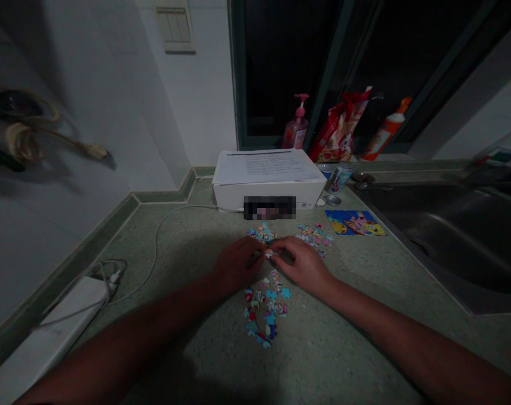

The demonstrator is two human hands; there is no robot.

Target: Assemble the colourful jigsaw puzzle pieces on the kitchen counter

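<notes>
My left hand (239, 260) and my right hand (302, 260) meet over the middle of the counter, fingertips pinched together on a small pale jigsaw puzzle piece (269, 254). Just beyond the fingers lies a heap of loose puzzle pieces (262, 231), partly covered by my hands. Another heap of pieces (316, 234), pink and blue, is spread behind my right hand. Nearer to me, between my forearms, a loose cluster of pieces (271, 304) in light blue, red and white lies on the counter. The picture is too dark to make out the printed details.
A white box (267, 183) with a printed sheet on top stands behind the heaps. To its right are a can (339, 179) and a colourful cartoon picture card (356, 223). A steel sink (453, 230) borders the right side; a white power strip (65, 326) and cable lie left.
</notes>
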